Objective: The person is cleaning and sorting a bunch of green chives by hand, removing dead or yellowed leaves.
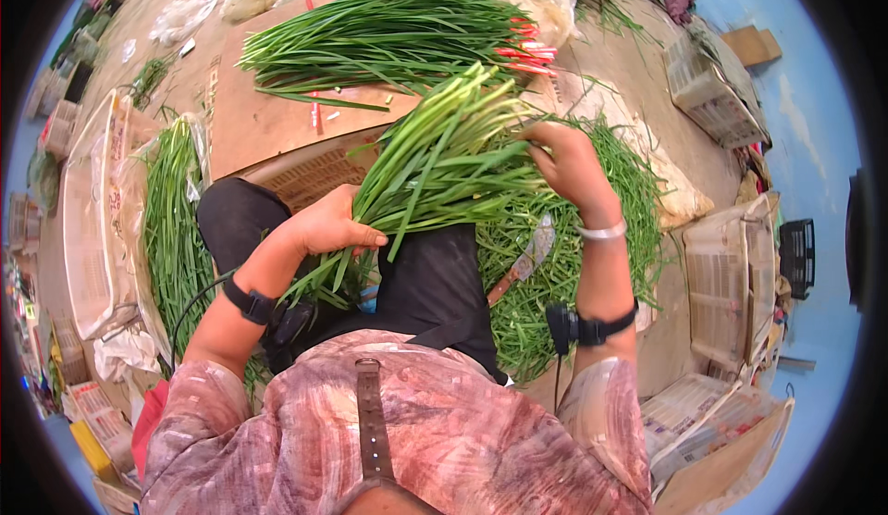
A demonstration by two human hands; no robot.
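Note:
My left hand point(336, 220) grips a loose bunch of garlic chives point(433, 168) over my lap, its thumb across the leaves. The pale stem ends fan out up and to the right. At that fanned side, the bent fingers of my right hand point(570, 161) pinch a few strands; their tips are partly hidden. Under my right forearm lies a wide heap of loose chive leaves and trimmings point(596, 230). A knife with a worn blade point(538, 248) and wooden handle rests on that heap, beside my right leg.
Ahead, a cardboard-topped box point(239, 116) bears a large pile of chives point(388, 36) with red-and-white ties point(531, 53) at its right end. More chives point(173, 223) lie left of my knee, beside a plastic crate point(87, 237). Crates point(725, 282) line the right side.

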